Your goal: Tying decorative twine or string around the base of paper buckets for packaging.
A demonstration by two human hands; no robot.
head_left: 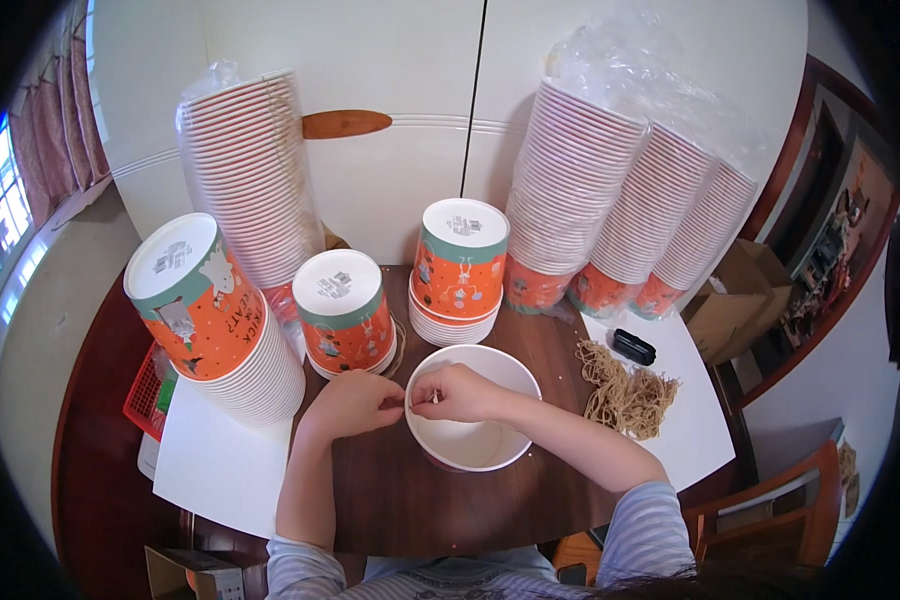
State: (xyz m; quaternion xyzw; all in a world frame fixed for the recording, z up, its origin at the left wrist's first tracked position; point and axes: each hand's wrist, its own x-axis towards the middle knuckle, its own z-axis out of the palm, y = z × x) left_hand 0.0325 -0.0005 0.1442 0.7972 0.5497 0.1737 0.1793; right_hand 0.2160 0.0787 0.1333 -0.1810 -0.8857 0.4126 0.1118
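Observation:
A paper bucket (pixel 518 372), white inside, stands upright and open-topped on the table in front of me. My right hand (pixel 460 392) reaches over its opening, with the fingers pinched together just inside the left rim. From outside that same rim, my left hand (pixel 362 404) meets it with curled, closed fingertips. Whatever lies between the fingers of either hand is too small to tell. Behind my left hand, a short upside-down stack of orange and green buckets (pixel 342 318) has a bit of twine (pixel 400 345) beside it.
More upside-down buckets stand in stacks at the left (pixel 195 300) and centre back (pixel 460 265). Tall plastic-wrapped bucket stacks rise at back left (pixel 250 170) and back right (pixel 580 170). Loose brown twine (pixel 630 395) lies at the right by a small black case (pixel 634 347).

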